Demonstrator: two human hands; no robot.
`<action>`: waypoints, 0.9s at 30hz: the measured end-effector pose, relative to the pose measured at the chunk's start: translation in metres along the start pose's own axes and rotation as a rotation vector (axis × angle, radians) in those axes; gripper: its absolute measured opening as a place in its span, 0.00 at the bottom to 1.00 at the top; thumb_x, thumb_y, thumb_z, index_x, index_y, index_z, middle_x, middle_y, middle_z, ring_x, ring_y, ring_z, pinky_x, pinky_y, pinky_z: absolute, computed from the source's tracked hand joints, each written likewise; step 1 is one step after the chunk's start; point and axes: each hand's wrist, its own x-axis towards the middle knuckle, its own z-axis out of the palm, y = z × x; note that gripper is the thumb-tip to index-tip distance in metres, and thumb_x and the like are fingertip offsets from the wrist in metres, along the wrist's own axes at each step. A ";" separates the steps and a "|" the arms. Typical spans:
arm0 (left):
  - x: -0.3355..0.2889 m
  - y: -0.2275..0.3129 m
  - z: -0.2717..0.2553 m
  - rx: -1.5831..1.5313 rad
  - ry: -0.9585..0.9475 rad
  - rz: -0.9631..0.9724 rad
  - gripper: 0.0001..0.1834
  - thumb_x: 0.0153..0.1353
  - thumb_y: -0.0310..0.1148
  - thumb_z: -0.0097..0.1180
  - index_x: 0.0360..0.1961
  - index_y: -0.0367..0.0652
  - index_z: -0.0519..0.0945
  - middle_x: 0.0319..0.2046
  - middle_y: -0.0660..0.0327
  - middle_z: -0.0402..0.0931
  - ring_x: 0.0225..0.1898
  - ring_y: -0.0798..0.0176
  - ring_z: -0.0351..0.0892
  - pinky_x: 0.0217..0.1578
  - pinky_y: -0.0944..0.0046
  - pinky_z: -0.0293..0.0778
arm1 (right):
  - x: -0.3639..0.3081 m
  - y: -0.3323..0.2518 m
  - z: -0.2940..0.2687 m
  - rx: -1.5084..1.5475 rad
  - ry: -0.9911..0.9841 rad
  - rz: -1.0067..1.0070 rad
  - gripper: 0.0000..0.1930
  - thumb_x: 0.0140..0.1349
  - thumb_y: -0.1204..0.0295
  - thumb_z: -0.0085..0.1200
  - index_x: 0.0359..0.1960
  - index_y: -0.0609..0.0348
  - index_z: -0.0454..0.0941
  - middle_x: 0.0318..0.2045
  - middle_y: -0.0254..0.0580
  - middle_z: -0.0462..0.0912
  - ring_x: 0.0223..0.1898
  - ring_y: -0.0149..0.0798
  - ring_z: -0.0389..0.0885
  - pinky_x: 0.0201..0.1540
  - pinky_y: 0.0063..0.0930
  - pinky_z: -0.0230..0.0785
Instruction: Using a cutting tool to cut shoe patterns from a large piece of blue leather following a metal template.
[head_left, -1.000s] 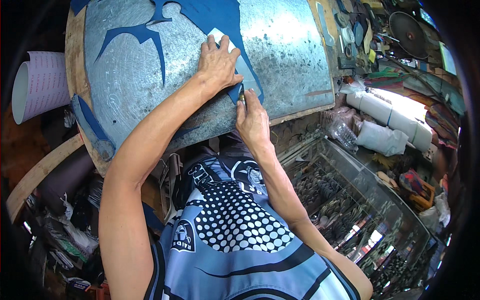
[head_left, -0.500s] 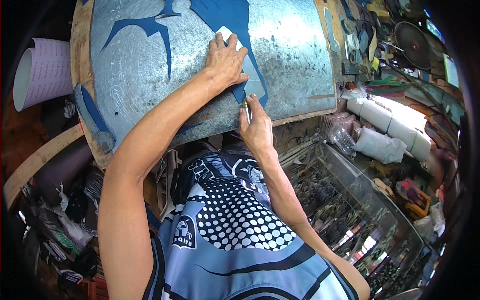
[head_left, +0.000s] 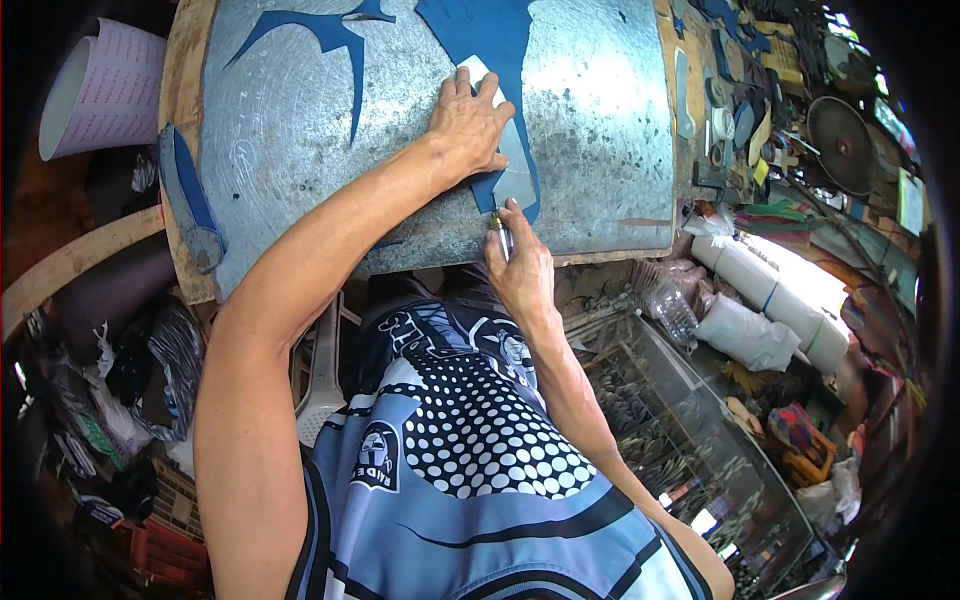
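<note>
My left hand (head_left: 470,125) lies with fingers spread on a pale grey, long template (head_left: 515,180), pressing it down on a blue sheet (head_left: 500,35) of leather-like material. The template covers part of the sheet's near end, and my fingers hide its middle. Close to the sheet's near corner, my right hand (head_left: 525,275) grips a craft knife (head_left: 503,240) with a metal barrel and brass-coloured collar. Its tip meets the blue sheet beside the template's lower left edge. Underneath is a scuffed metal plate (head_left: 290,180) on the worktable.
A blue offcut (head_left: 320,30) lies at the far left of the plate, and a blue strip (head_left: 190,200) on the wooden left edge. Tape rolls and tools (head_left: 722,120) crowd the right side. White wrapped rolls (head_left: 770,290) and a glass case (head_left: 690,400) stand at the right.
The knife has drawn slightly toward me along the template's edge. My view has shifted, so the table sits a little further right and higher. My left hand keeps its place on the template.
</note>
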 end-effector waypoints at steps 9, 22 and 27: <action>-0.001 0.001 -0.001 -0.019 0.003 -0.027 0.40 0.43 0.56 0.74 0.57 0.50 0.79 0.68 0.44 0.60 0.69 0.30 0.56 0.66 0.37 0.60 | 0.006 0.011 -0.015 -0.054 -0.078 -0.107 0.16 0.64 0.71 0.53 0.53 0.61 0.75 0.60 0.56 0.75 0.50 0.61 0.81 0.51 0.47 0.76; -0.004 0.019 -0.004 0.136 0.024 -0.081 0.36 0.45 0.55 0.72 0.54 0.51 0.81 0.58 0.49 0.71 0.64 0.45 0.66 0.66 0.42 0.57 | 0.019 0.032 -0.043 -0.118 -0.273 -0.278 0.17 0.62 0.72 0.53 0.53 0.59 0.74 0.61 0.49 0.76 0.49 0.57 0.82 0.49 0.46 0.77; -0.006 0.037 -0.002 0.255 -0.075 -0.128 0.39 0.45 0.58 0.72 0.54 0.46 0.80 0.55 0.49 0.72 0.61 0.45 0.68 0.67 0.44 0.53 | 0.025 0.042 -0.048 -0.147 -0.296 -0.335 0.18 0.63 0.70 0.53 0.55 0.57 0.74 0.62 0.48 0.75 0.50 0.57 0.82 0.49 0.46 0.77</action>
